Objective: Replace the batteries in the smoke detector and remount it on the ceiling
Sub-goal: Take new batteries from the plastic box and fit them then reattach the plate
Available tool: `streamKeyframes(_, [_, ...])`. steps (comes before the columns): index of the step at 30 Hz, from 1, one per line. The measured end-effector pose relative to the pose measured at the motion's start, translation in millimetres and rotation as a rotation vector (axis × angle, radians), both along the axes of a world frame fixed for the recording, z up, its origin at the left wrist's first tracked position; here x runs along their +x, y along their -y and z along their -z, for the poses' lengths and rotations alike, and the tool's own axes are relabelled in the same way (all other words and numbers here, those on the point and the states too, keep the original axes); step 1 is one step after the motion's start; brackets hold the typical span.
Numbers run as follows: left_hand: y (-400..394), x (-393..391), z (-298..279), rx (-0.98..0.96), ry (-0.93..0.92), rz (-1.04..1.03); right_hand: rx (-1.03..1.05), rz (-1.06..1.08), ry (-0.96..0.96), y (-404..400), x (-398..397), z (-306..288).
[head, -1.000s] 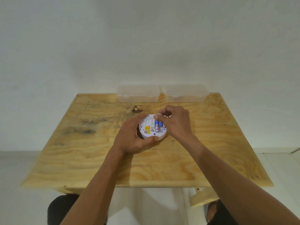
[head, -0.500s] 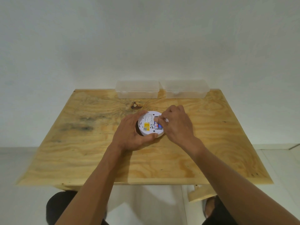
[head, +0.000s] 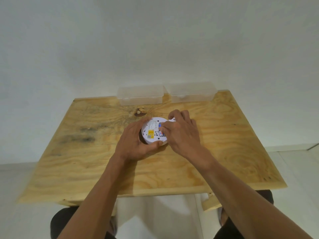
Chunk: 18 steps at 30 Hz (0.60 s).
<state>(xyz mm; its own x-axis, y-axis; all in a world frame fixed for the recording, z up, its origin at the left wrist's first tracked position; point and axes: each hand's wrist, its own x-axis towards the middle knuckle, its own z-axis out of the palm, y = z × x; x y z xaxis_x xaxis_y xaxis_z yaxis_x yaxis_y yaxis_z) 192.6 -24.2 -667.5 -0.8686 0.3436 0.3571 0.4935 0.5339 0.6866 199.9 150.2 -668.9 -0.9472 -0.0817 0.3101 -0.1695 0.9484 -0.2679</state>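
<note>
**Plywood counter against a white wall**

A plain white wall [head: 155, 40] fills the upper view. A knotty, dark-stained plywood counter [head: 86, 169] stands against it. Two clear plastic boxes [head: 140, 94] sit side by side at its far edge. Pale floor [head: 293, 161] shows at either side.

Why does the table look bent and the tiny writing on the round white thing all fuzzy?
In the head view, the wide lens bows the table edges; the smoke detector is small and soft, so its label can't be read; soft shadows lie under the left hand and right hand; no glare shows.
</note>
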Motion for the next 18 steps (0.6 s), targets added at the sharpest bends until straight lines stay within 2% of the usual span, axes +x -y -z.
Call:
streamKeyframes(3, [1.4,-1.2,4.1,-0.018,-0.014,-0.015,-0.100,0.007,0.055,-2.4,-3.1,-2.8])
streamKeyframes(6, [4.7,-6.9,14.3,-0.058,-0.022,-0.055,-0.518,0.190,0.032,-15.4,-11.7,0.2])
streamKeyframes(7, [6.1,-8.6,17.4,-0.079,-0.018,-0.062,-0.597,0.275,0.016,-22.3,-15.0,3.3])
streamKeyframes(10, [8.0,-9.8,20.2,-0.110,0.007,-0.070,-0.564,0.405,0.129,-40.4,-20.9,11.9])
streamKeyframes(13, [8.1,-10.5,19.4,-0.101,0.019,-0.071,-0.439,0.406,0.290,-45.9,-22.0,13.8])
streamKeyframes(18, [7.9,-11.0,19.2,-0.092,0.030,-0.076,-0.292,0.378,0.317,-39.3,-20.3,10.9])
